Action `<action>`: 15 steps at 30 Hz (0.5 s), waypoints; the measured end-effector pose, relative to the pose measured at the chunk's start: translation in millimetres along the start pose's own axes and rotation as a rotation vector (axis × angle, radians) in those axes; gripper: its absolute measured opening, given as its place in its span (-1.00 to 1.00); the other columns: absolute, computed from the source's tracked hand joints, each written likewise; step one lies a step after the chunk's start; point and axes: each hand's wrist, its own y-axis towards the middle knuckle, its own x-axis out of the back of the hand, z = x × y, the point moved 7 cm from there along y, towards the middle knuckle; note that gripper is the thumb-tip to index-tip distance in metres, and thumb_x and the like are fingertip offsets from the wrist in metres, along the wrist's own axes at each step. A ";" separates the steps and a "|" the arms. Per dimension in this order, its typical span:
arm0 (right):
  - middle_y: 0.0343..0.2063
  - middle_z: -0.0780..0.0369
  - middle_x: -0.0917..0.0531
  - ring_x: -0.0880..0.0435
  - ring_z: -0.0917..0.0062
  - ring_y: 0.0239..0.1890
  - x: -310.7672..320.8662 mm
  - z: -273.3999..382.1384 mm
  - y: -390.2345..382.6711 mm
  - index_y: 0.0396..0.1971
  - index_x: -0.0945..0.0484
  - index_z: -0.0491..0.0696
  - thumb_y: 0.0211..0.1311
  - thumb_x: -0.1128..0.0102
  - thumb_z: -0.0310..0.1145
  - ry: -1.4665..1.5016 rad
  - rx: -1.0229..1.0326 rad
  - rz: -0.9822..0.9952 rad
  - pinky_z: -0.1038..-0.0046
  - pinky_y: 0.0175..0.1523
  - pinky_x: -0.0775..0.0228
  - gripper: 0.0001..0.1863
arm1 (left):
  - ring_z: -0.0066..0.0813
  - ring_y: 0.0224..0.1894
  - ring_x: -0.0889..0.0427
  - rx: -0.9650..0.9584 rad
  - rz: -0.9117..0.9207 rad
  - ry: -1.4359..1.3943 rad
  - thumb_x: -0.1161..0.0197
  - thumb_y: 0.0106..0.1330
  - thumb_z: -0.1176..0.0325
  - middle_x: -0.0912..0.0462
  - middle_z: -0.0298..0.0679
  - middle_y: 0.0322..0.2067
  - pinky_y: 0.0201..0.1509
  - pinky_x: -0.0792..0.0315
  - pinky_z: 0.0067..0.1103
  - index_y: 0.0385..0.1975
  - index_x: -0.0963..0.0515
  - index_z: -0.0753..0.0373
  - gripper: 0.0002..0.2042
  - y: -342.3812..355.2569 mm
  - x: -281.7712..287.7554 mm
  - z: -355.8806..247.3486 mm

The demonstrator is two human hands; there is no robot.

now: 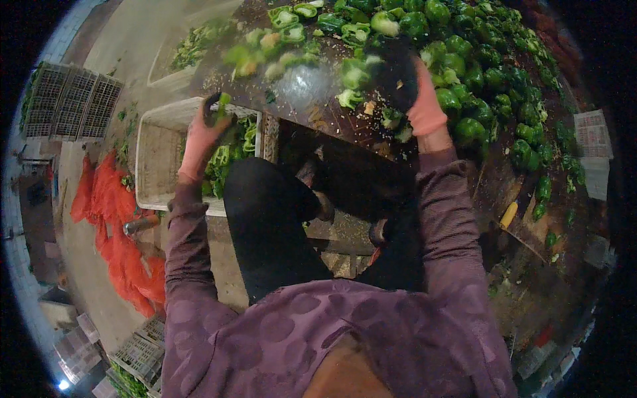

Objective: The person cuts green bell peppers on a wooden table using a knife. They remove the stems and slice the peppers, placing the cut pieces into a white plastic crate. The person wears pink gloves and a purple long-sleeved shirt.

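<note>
My left hand [209,126], in a pink glove with dark-coated fingers, is closed on a piece of green pepper [224,103]. It is above a white plastic crate [158,156] that holds cut green peppers [229,154]. Over the table, my right hand [401,79] wears a matching glove. Its dark fingers blend into the dark tabletop, so their pose and anything they hold are hidden. Cut pepper halves [355,73] lie just left of it, and a pale-topped pepper [385,24] is beyond its fingertips. Whole green peppers [474,79] are piled to its right.
The dark table [318,119] is strewn with seeds and scraps. A yellow-handled knife [509,215] lies at its right. Red mesh sacks [109,205] and a metal cylinder [141,224] are on the floor at left, with stacked crates [73,103] farther off. My knees are beneath the table edge.
</note>
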 end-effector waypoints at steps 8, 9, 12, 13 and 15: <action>-0.02 0.06 -0.47 -0.63 0.19 -0.14 -66.1 -16.1 -15.6 -0.04 -0.48 -0.01 0.06 -0.02 -0.53 -1.616 0.526 0.098 0.23 -0.07 -0.49 -0.61 | -0.43 -0.08 -0.57 -0.072 0.181 -0.113 -0.23 0.26 0.30 -0.63 -0.15 -0.15 0.04 -0.41 -0.53 0.11 -0.41 0.31 -0.56 9.3 -50.7 -64.7; 0.03 0.03 -0.44 -0.60 0.18 -0.09 -63.9 -18.3 -11.4 0.00 -0.45 -0.01 0.05 -0.04 -0.50 -1.641 0.414 0.109 0.25 -0.03 -0.47 -0.57 | -0.45 -0.09 -0.57 -0.084 0.262 -0.265 -0.21 0.28 0.32 -0.64 -0.17 -0.16 0.03 -0.42 -0.54 0.11 -0.41 0.32 -0.59 16.5 -65.2 -74.2; 0.12 -0.04 -0.38 -0.53 0.12 0.01 -45.7 -26.2 -3.7 0.11 -0.36 -0.02 0.05 -0.14 -0.43 -1.657 0.178 0.095 0.26 0.03 -0.44 -0.47 | -0.48 -0.06 -0.52 0.120 0.554 -0.589 -0.11 0.35 0.36 -0.55 -0.17 -0.07 0.01 -0.41 -0.58 0.13 -0.39 0.34 -0.63 32.6 -120.6 -100.8; 0.12 -0.05 -0.37 -0.53 0.11 0.01 -43.9 -24.6 -7.4 0.11 -0.35 -0.04 0.06 -0.16 -0.41 -1.594 0.380 0.010 0.25 0.03 -0.43 -0.46 | -0.46 -0.04 -0.50 0.037 0.580 -0.551 -0.11 0.35 0.37 -0.51 -0.17 -0.01 0.06 -0.37 -0.58 0.15 -0.37 0.32 -0.61 43.8 -136.6 -100.4; 0.11 -0.07 -0.37 -0.49 0.08 0.04 -42.4 -19.5 -20.6 0.13 -0.32 -0.07 0.05 -0.19 -0.38 -1.454 0.652 -0.117 0.23 0.07 -0.39 -0.43 | -0.43 0.01 -0.46 -0.149 0.586 -0.511 -0.10 0.34 0.40 -0.45 -0.16 0.07 0.14 -0.31 -0.57 0.19 -0.32 0.31 -0.58 55.9 -167.6 -107.3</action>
